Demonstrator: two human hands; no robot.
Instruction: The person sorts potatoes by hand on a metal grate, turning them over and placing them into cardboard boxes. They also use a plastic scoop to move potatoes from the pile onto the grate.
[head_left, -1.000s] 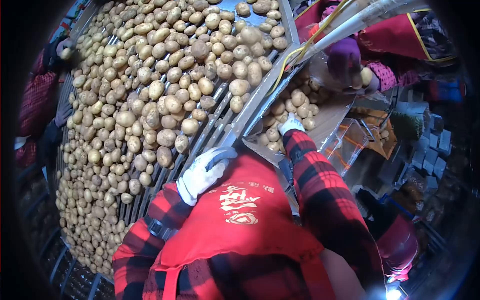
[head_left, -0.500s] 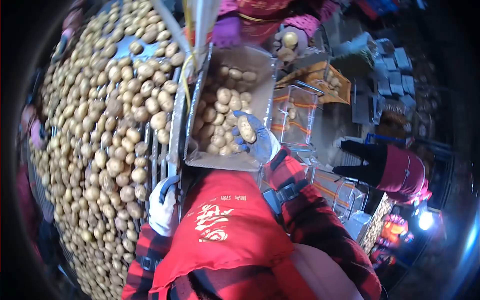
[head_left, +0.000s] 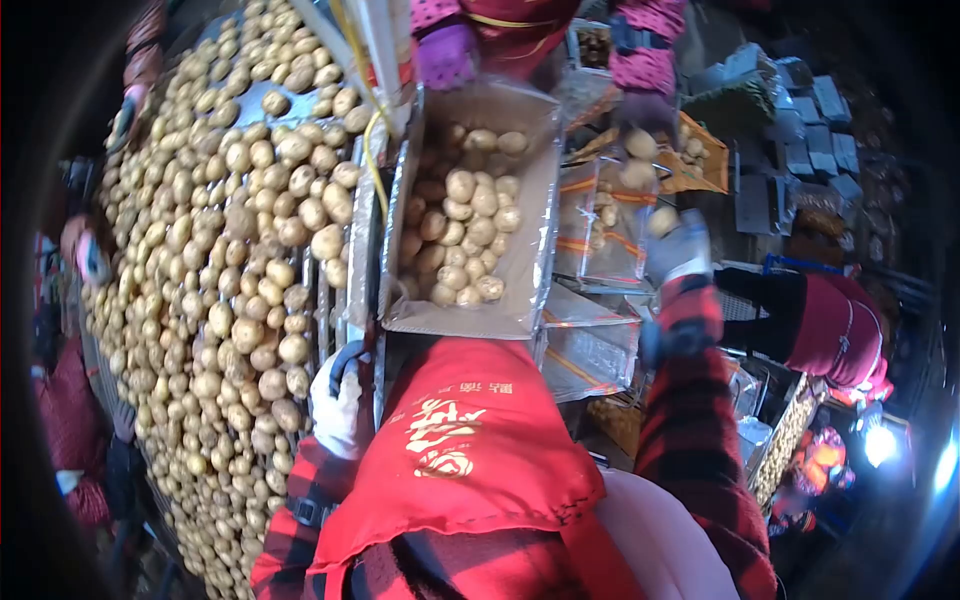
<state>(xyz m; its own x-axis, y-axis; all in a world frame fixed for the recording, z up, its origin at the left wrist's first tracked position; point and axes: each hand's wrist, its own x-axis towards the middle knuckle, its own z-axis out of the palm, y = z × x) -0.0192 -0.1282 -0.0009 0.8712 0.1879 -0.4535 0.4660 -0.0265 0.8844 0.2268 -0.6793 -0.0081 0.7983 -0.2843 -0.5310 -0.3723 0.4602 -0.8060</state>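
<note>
Head cam shows one potato out past the box, near the plastic-lined crates. It's just moved away from the box, so it's apart from that pile now. Blurry right hand looks partly closed on it. Left hand is loosely curled by the table; can't tell if it's gripping anything.

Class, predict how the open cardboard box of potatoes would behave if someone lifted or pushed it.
The box would probably feel heavy, since many potatoes lie piled inside. Its walls look thin, so they might bend under a grip. The potatoes are rounded and loose, so tilting would likely set them rolling.
</note>
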